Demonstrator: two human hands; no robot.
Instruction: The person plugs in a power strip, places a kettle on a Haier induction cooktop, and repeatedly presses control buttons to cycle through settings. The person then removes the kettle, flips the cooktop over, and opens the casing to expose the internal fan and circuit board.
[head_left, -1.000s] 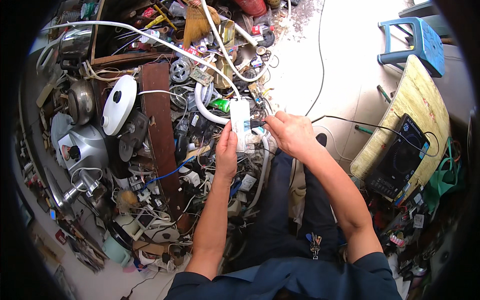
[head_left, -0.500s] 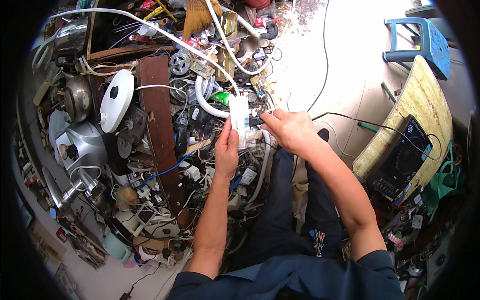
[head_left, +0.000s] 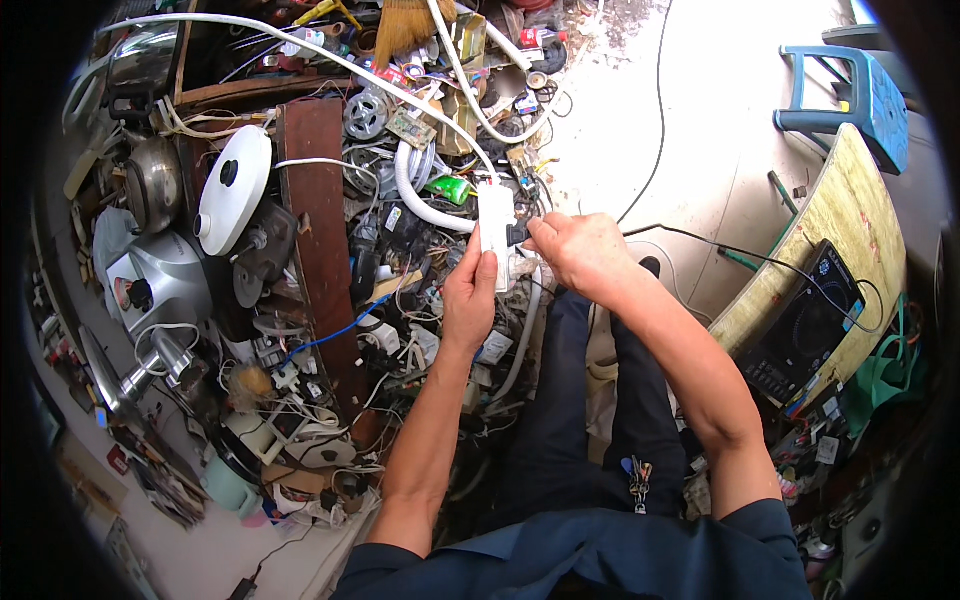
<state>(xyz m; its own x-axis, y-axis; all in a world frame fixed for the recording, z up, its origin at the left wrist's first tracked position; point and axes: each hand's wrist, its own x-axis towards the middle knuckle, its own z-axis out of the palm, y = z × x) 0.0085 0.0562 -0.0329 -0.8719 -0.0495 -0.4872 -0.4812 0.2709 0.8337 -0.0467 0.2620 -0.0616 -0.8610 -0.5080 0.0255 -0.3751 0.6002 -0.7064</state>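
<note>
My left hand (head_left: pixel 470 290) is closed on a white power strip (head_left: pixel 494 228) held upright in the picture, its white cable leading up from the top end. The fingers of my right hand (head_left: pixel 570 245) pinch a black plug (head_left: pixel 517 232) against the strip's right side; whether it is fully seated I cannot tell. A black cord (head_left: pixel 690 238) stretches from near that hand toward a black induction cooktop (head_left: pixel 808 318) on a tilted pale yellow board (head_left: pixel 865 220). Below both hands are tangled wires and small electrical parts (head_left: pixel 400 330).
Dense clutter fills the left: a white round lid (head_left: pixel 235 190), steel kettle (head_left: pixel 155 185), silver appliance (head_left: pixel 170 280), dark wooden board (head_left: pixel 320 260) and straw broom (head_left: pixel 405 25). A blue stool (head_left: pixel 865 105) stands at upper right on the pale floor (head_left: pixel 690 130). My legs are below my hands.
The power strip and both my hands sit slightly farther right in the picture. The surroundings have shifted up and a little right as the view moved. Both grips look the same.
</note>
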